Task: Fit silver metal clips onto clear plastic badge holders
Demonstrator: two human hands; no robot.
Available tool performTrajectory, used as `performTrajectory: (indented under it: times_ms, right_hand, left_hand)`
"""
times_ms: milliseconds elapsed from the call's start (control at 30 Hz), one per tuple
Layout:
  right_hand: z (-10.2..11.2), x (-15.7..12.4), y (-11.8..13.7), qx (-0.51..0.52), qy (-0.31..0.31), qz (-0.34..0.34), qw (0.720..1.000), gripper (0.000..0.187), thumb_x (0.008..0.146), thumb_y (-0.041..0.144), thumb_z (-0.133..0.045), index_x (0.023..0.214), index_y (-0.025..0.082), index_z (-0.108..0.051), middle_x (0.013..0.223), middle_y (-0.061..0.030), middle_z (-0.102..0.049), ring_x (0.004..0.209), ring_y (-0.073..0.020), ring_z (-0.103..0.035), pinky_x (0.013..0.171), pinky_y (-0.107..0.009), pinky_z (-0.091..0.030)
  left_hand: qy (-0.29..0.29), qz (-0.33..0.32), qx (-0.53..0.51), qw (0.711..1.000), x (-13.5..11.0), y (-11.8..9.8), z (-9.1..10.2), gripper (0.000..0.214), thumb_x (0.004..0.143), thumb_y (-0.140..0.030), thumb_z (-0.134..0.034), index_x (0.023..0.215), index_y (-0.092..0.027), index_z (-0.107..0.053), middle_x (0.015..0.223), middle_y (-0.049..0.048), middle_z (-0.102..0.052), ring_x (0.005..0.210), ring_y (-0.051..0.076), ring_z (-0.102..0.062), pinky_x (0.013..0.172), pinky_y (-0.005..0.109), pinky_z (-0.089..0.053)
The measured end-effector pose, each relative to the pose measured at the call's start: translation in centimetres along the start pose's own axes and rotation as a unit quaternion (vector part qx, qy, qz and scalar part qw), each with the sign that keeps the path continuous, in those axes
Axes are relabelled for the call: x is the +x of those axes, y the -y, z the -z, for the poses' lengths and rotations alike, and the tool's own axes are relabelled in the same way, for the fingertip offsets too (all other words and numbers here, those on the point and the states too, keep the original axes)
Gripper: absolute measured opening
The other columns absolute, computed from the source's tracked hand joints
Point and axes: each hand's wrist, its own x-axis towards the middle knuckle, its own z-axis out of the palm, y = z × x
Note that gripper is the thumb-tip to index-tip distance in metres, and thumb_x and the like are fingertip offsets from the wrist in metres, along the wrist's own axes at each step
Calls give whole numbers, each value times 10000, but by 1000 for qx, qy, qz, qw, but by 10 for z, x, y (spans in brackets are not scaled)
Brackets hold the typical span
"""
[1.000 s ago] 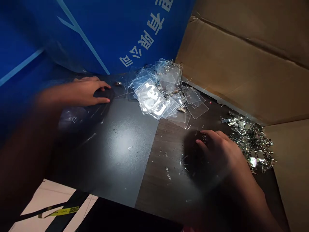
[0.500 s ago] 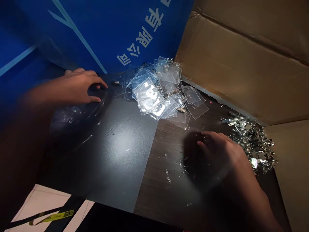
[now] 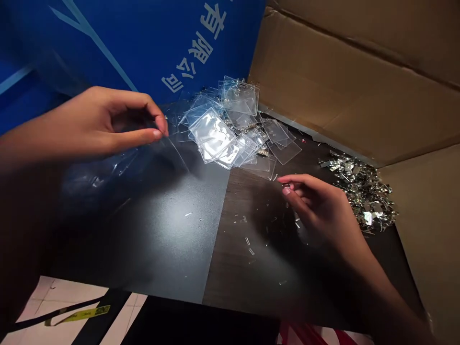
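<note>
My left hand (image 3: 108, 122) is raised over the dark table (image 3: 172, 230), thumb and fingers pinched on the edge of a clear plastic sleeve (image 3: 172, 148) that hangs toward the table. My right hand (image 3: 319, 211) hovers low at the right, fingertips pinched on a small metal clip (image 3: 286, 185). A heap of clear badge sleeves (image 3: 226, 134) lies at the back centre. A pile of shiny metal clips (image 3: 362, 196) lies just right of my right hand.
A blue printed panel (image 3: 143, 43) stands behind the table at the left, brown cardboard (image 3: 359, 81) at the right. A crumpled clear bag (image 3: 97, 177) lies under my left hand. Small bits of plastic (image 3: 247, 239) are scattered mid-table. Floor and a black strap (image 3: 72, 314) show below.
My left hand has lifted off the table with a clear sleeve pinched in it. My right hand has risen from the table and shifted slightly left, now pinching a small clip.
</note>
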Motion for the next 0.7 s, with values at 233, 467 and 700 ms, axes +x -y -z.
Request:
performTrajectory:
  times_ms: [233,467,700]
  right_hand:
    - [-18,-6,7,157,53,24,986,177,1023,272,-666,997,225,-836,855,-21,-710,666,-131,-619,623,-270,-527]
    - [-34,-13,2,301,189,-2,935,367,1093,432,-566,991,209,-838,879,-32,-671,765,-166,-629,706,-309,-517]
    - [-40,-24,14,187,125,65,972,251,1032,469,-735,1050,233,-817,998,-51,-707,837,-185,-639,729,-315,-522]
  left_hand:
    - [125,-77,-288,946,-16,-30,-85,179,1023,-340,-694,984,-208,-580,871,58,-784,747,192,-757,591,287,-566]
    - [155,-67,-424,890,-35,-32,-141,275,1073,-405,-706,1024,-207,-521,809,2,-730,677,154,-768,513,207,-601]
    - [121,-8,-560,820,-43,-37,-154,310,1020,-343,-789,969,-188,-526,906,0,-755,841,143,-791,778,285,-716]
